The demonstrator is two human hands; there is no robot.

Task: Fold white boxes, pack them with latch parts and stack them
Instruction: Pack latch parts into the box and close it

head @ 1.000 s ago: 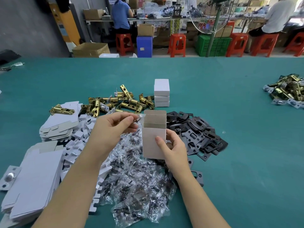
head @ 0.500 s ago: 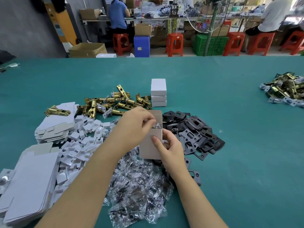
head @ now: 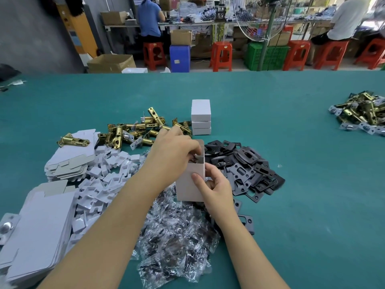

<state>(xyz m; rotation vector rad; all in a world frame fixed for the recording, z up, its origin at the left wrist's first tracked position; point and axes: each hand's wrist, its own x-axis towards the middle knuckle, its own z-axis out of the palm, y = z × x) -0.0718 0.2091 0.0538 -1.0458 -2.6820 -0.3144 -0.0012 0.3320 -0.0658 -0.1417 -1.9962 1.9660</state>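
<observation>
Right hand (head: 214,189) gripping white box (head: 188,184) upright above green surface (head: 291,215); thumb lying across front face, fingers curling round right side. Left hand (head: 173,155) reaching into open box top, fingers bunching together on small bagged part (head: 195,157). Finished boxes (head: 201,117) standing stacked just behind.

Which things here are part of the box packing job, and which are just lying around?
Job: open white box, held by right hand; left hand at its mouth; screw packets; brass latches; black plates; flat box blanks; packed boxes.
Lying about: fan; red stools; green crate.
</observation>
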